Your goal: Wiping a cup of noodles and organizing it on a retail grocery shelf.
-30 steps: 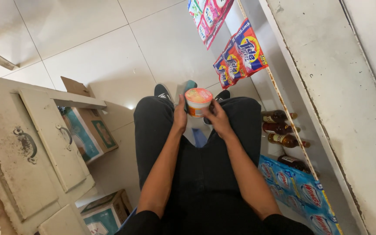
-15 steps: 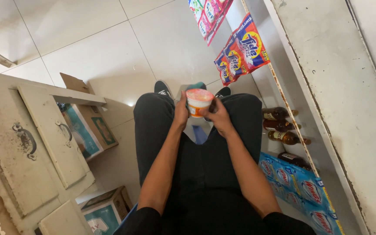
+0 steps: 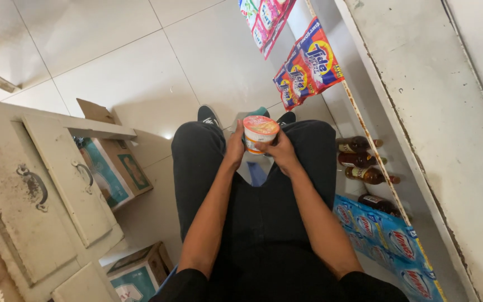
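Seated view, looking down. Your left hand [image 3: 234,146] and right hand [image 3: 279,151] both close around a small cup [image 3: 259,133] with an orange and pink lid, held upright between your knees above the tiled floor [image 3: 113,61]. Brown bottles [image 3: 364,162] lie on the low shelf to your right; open cardboard boxes [image 3: 113,168] sit beside the worn cabinet [image 3: 34,190] to your left.

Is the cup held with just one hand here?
No: both the left hand and the right hand grip the sides of the small cup between the knees.
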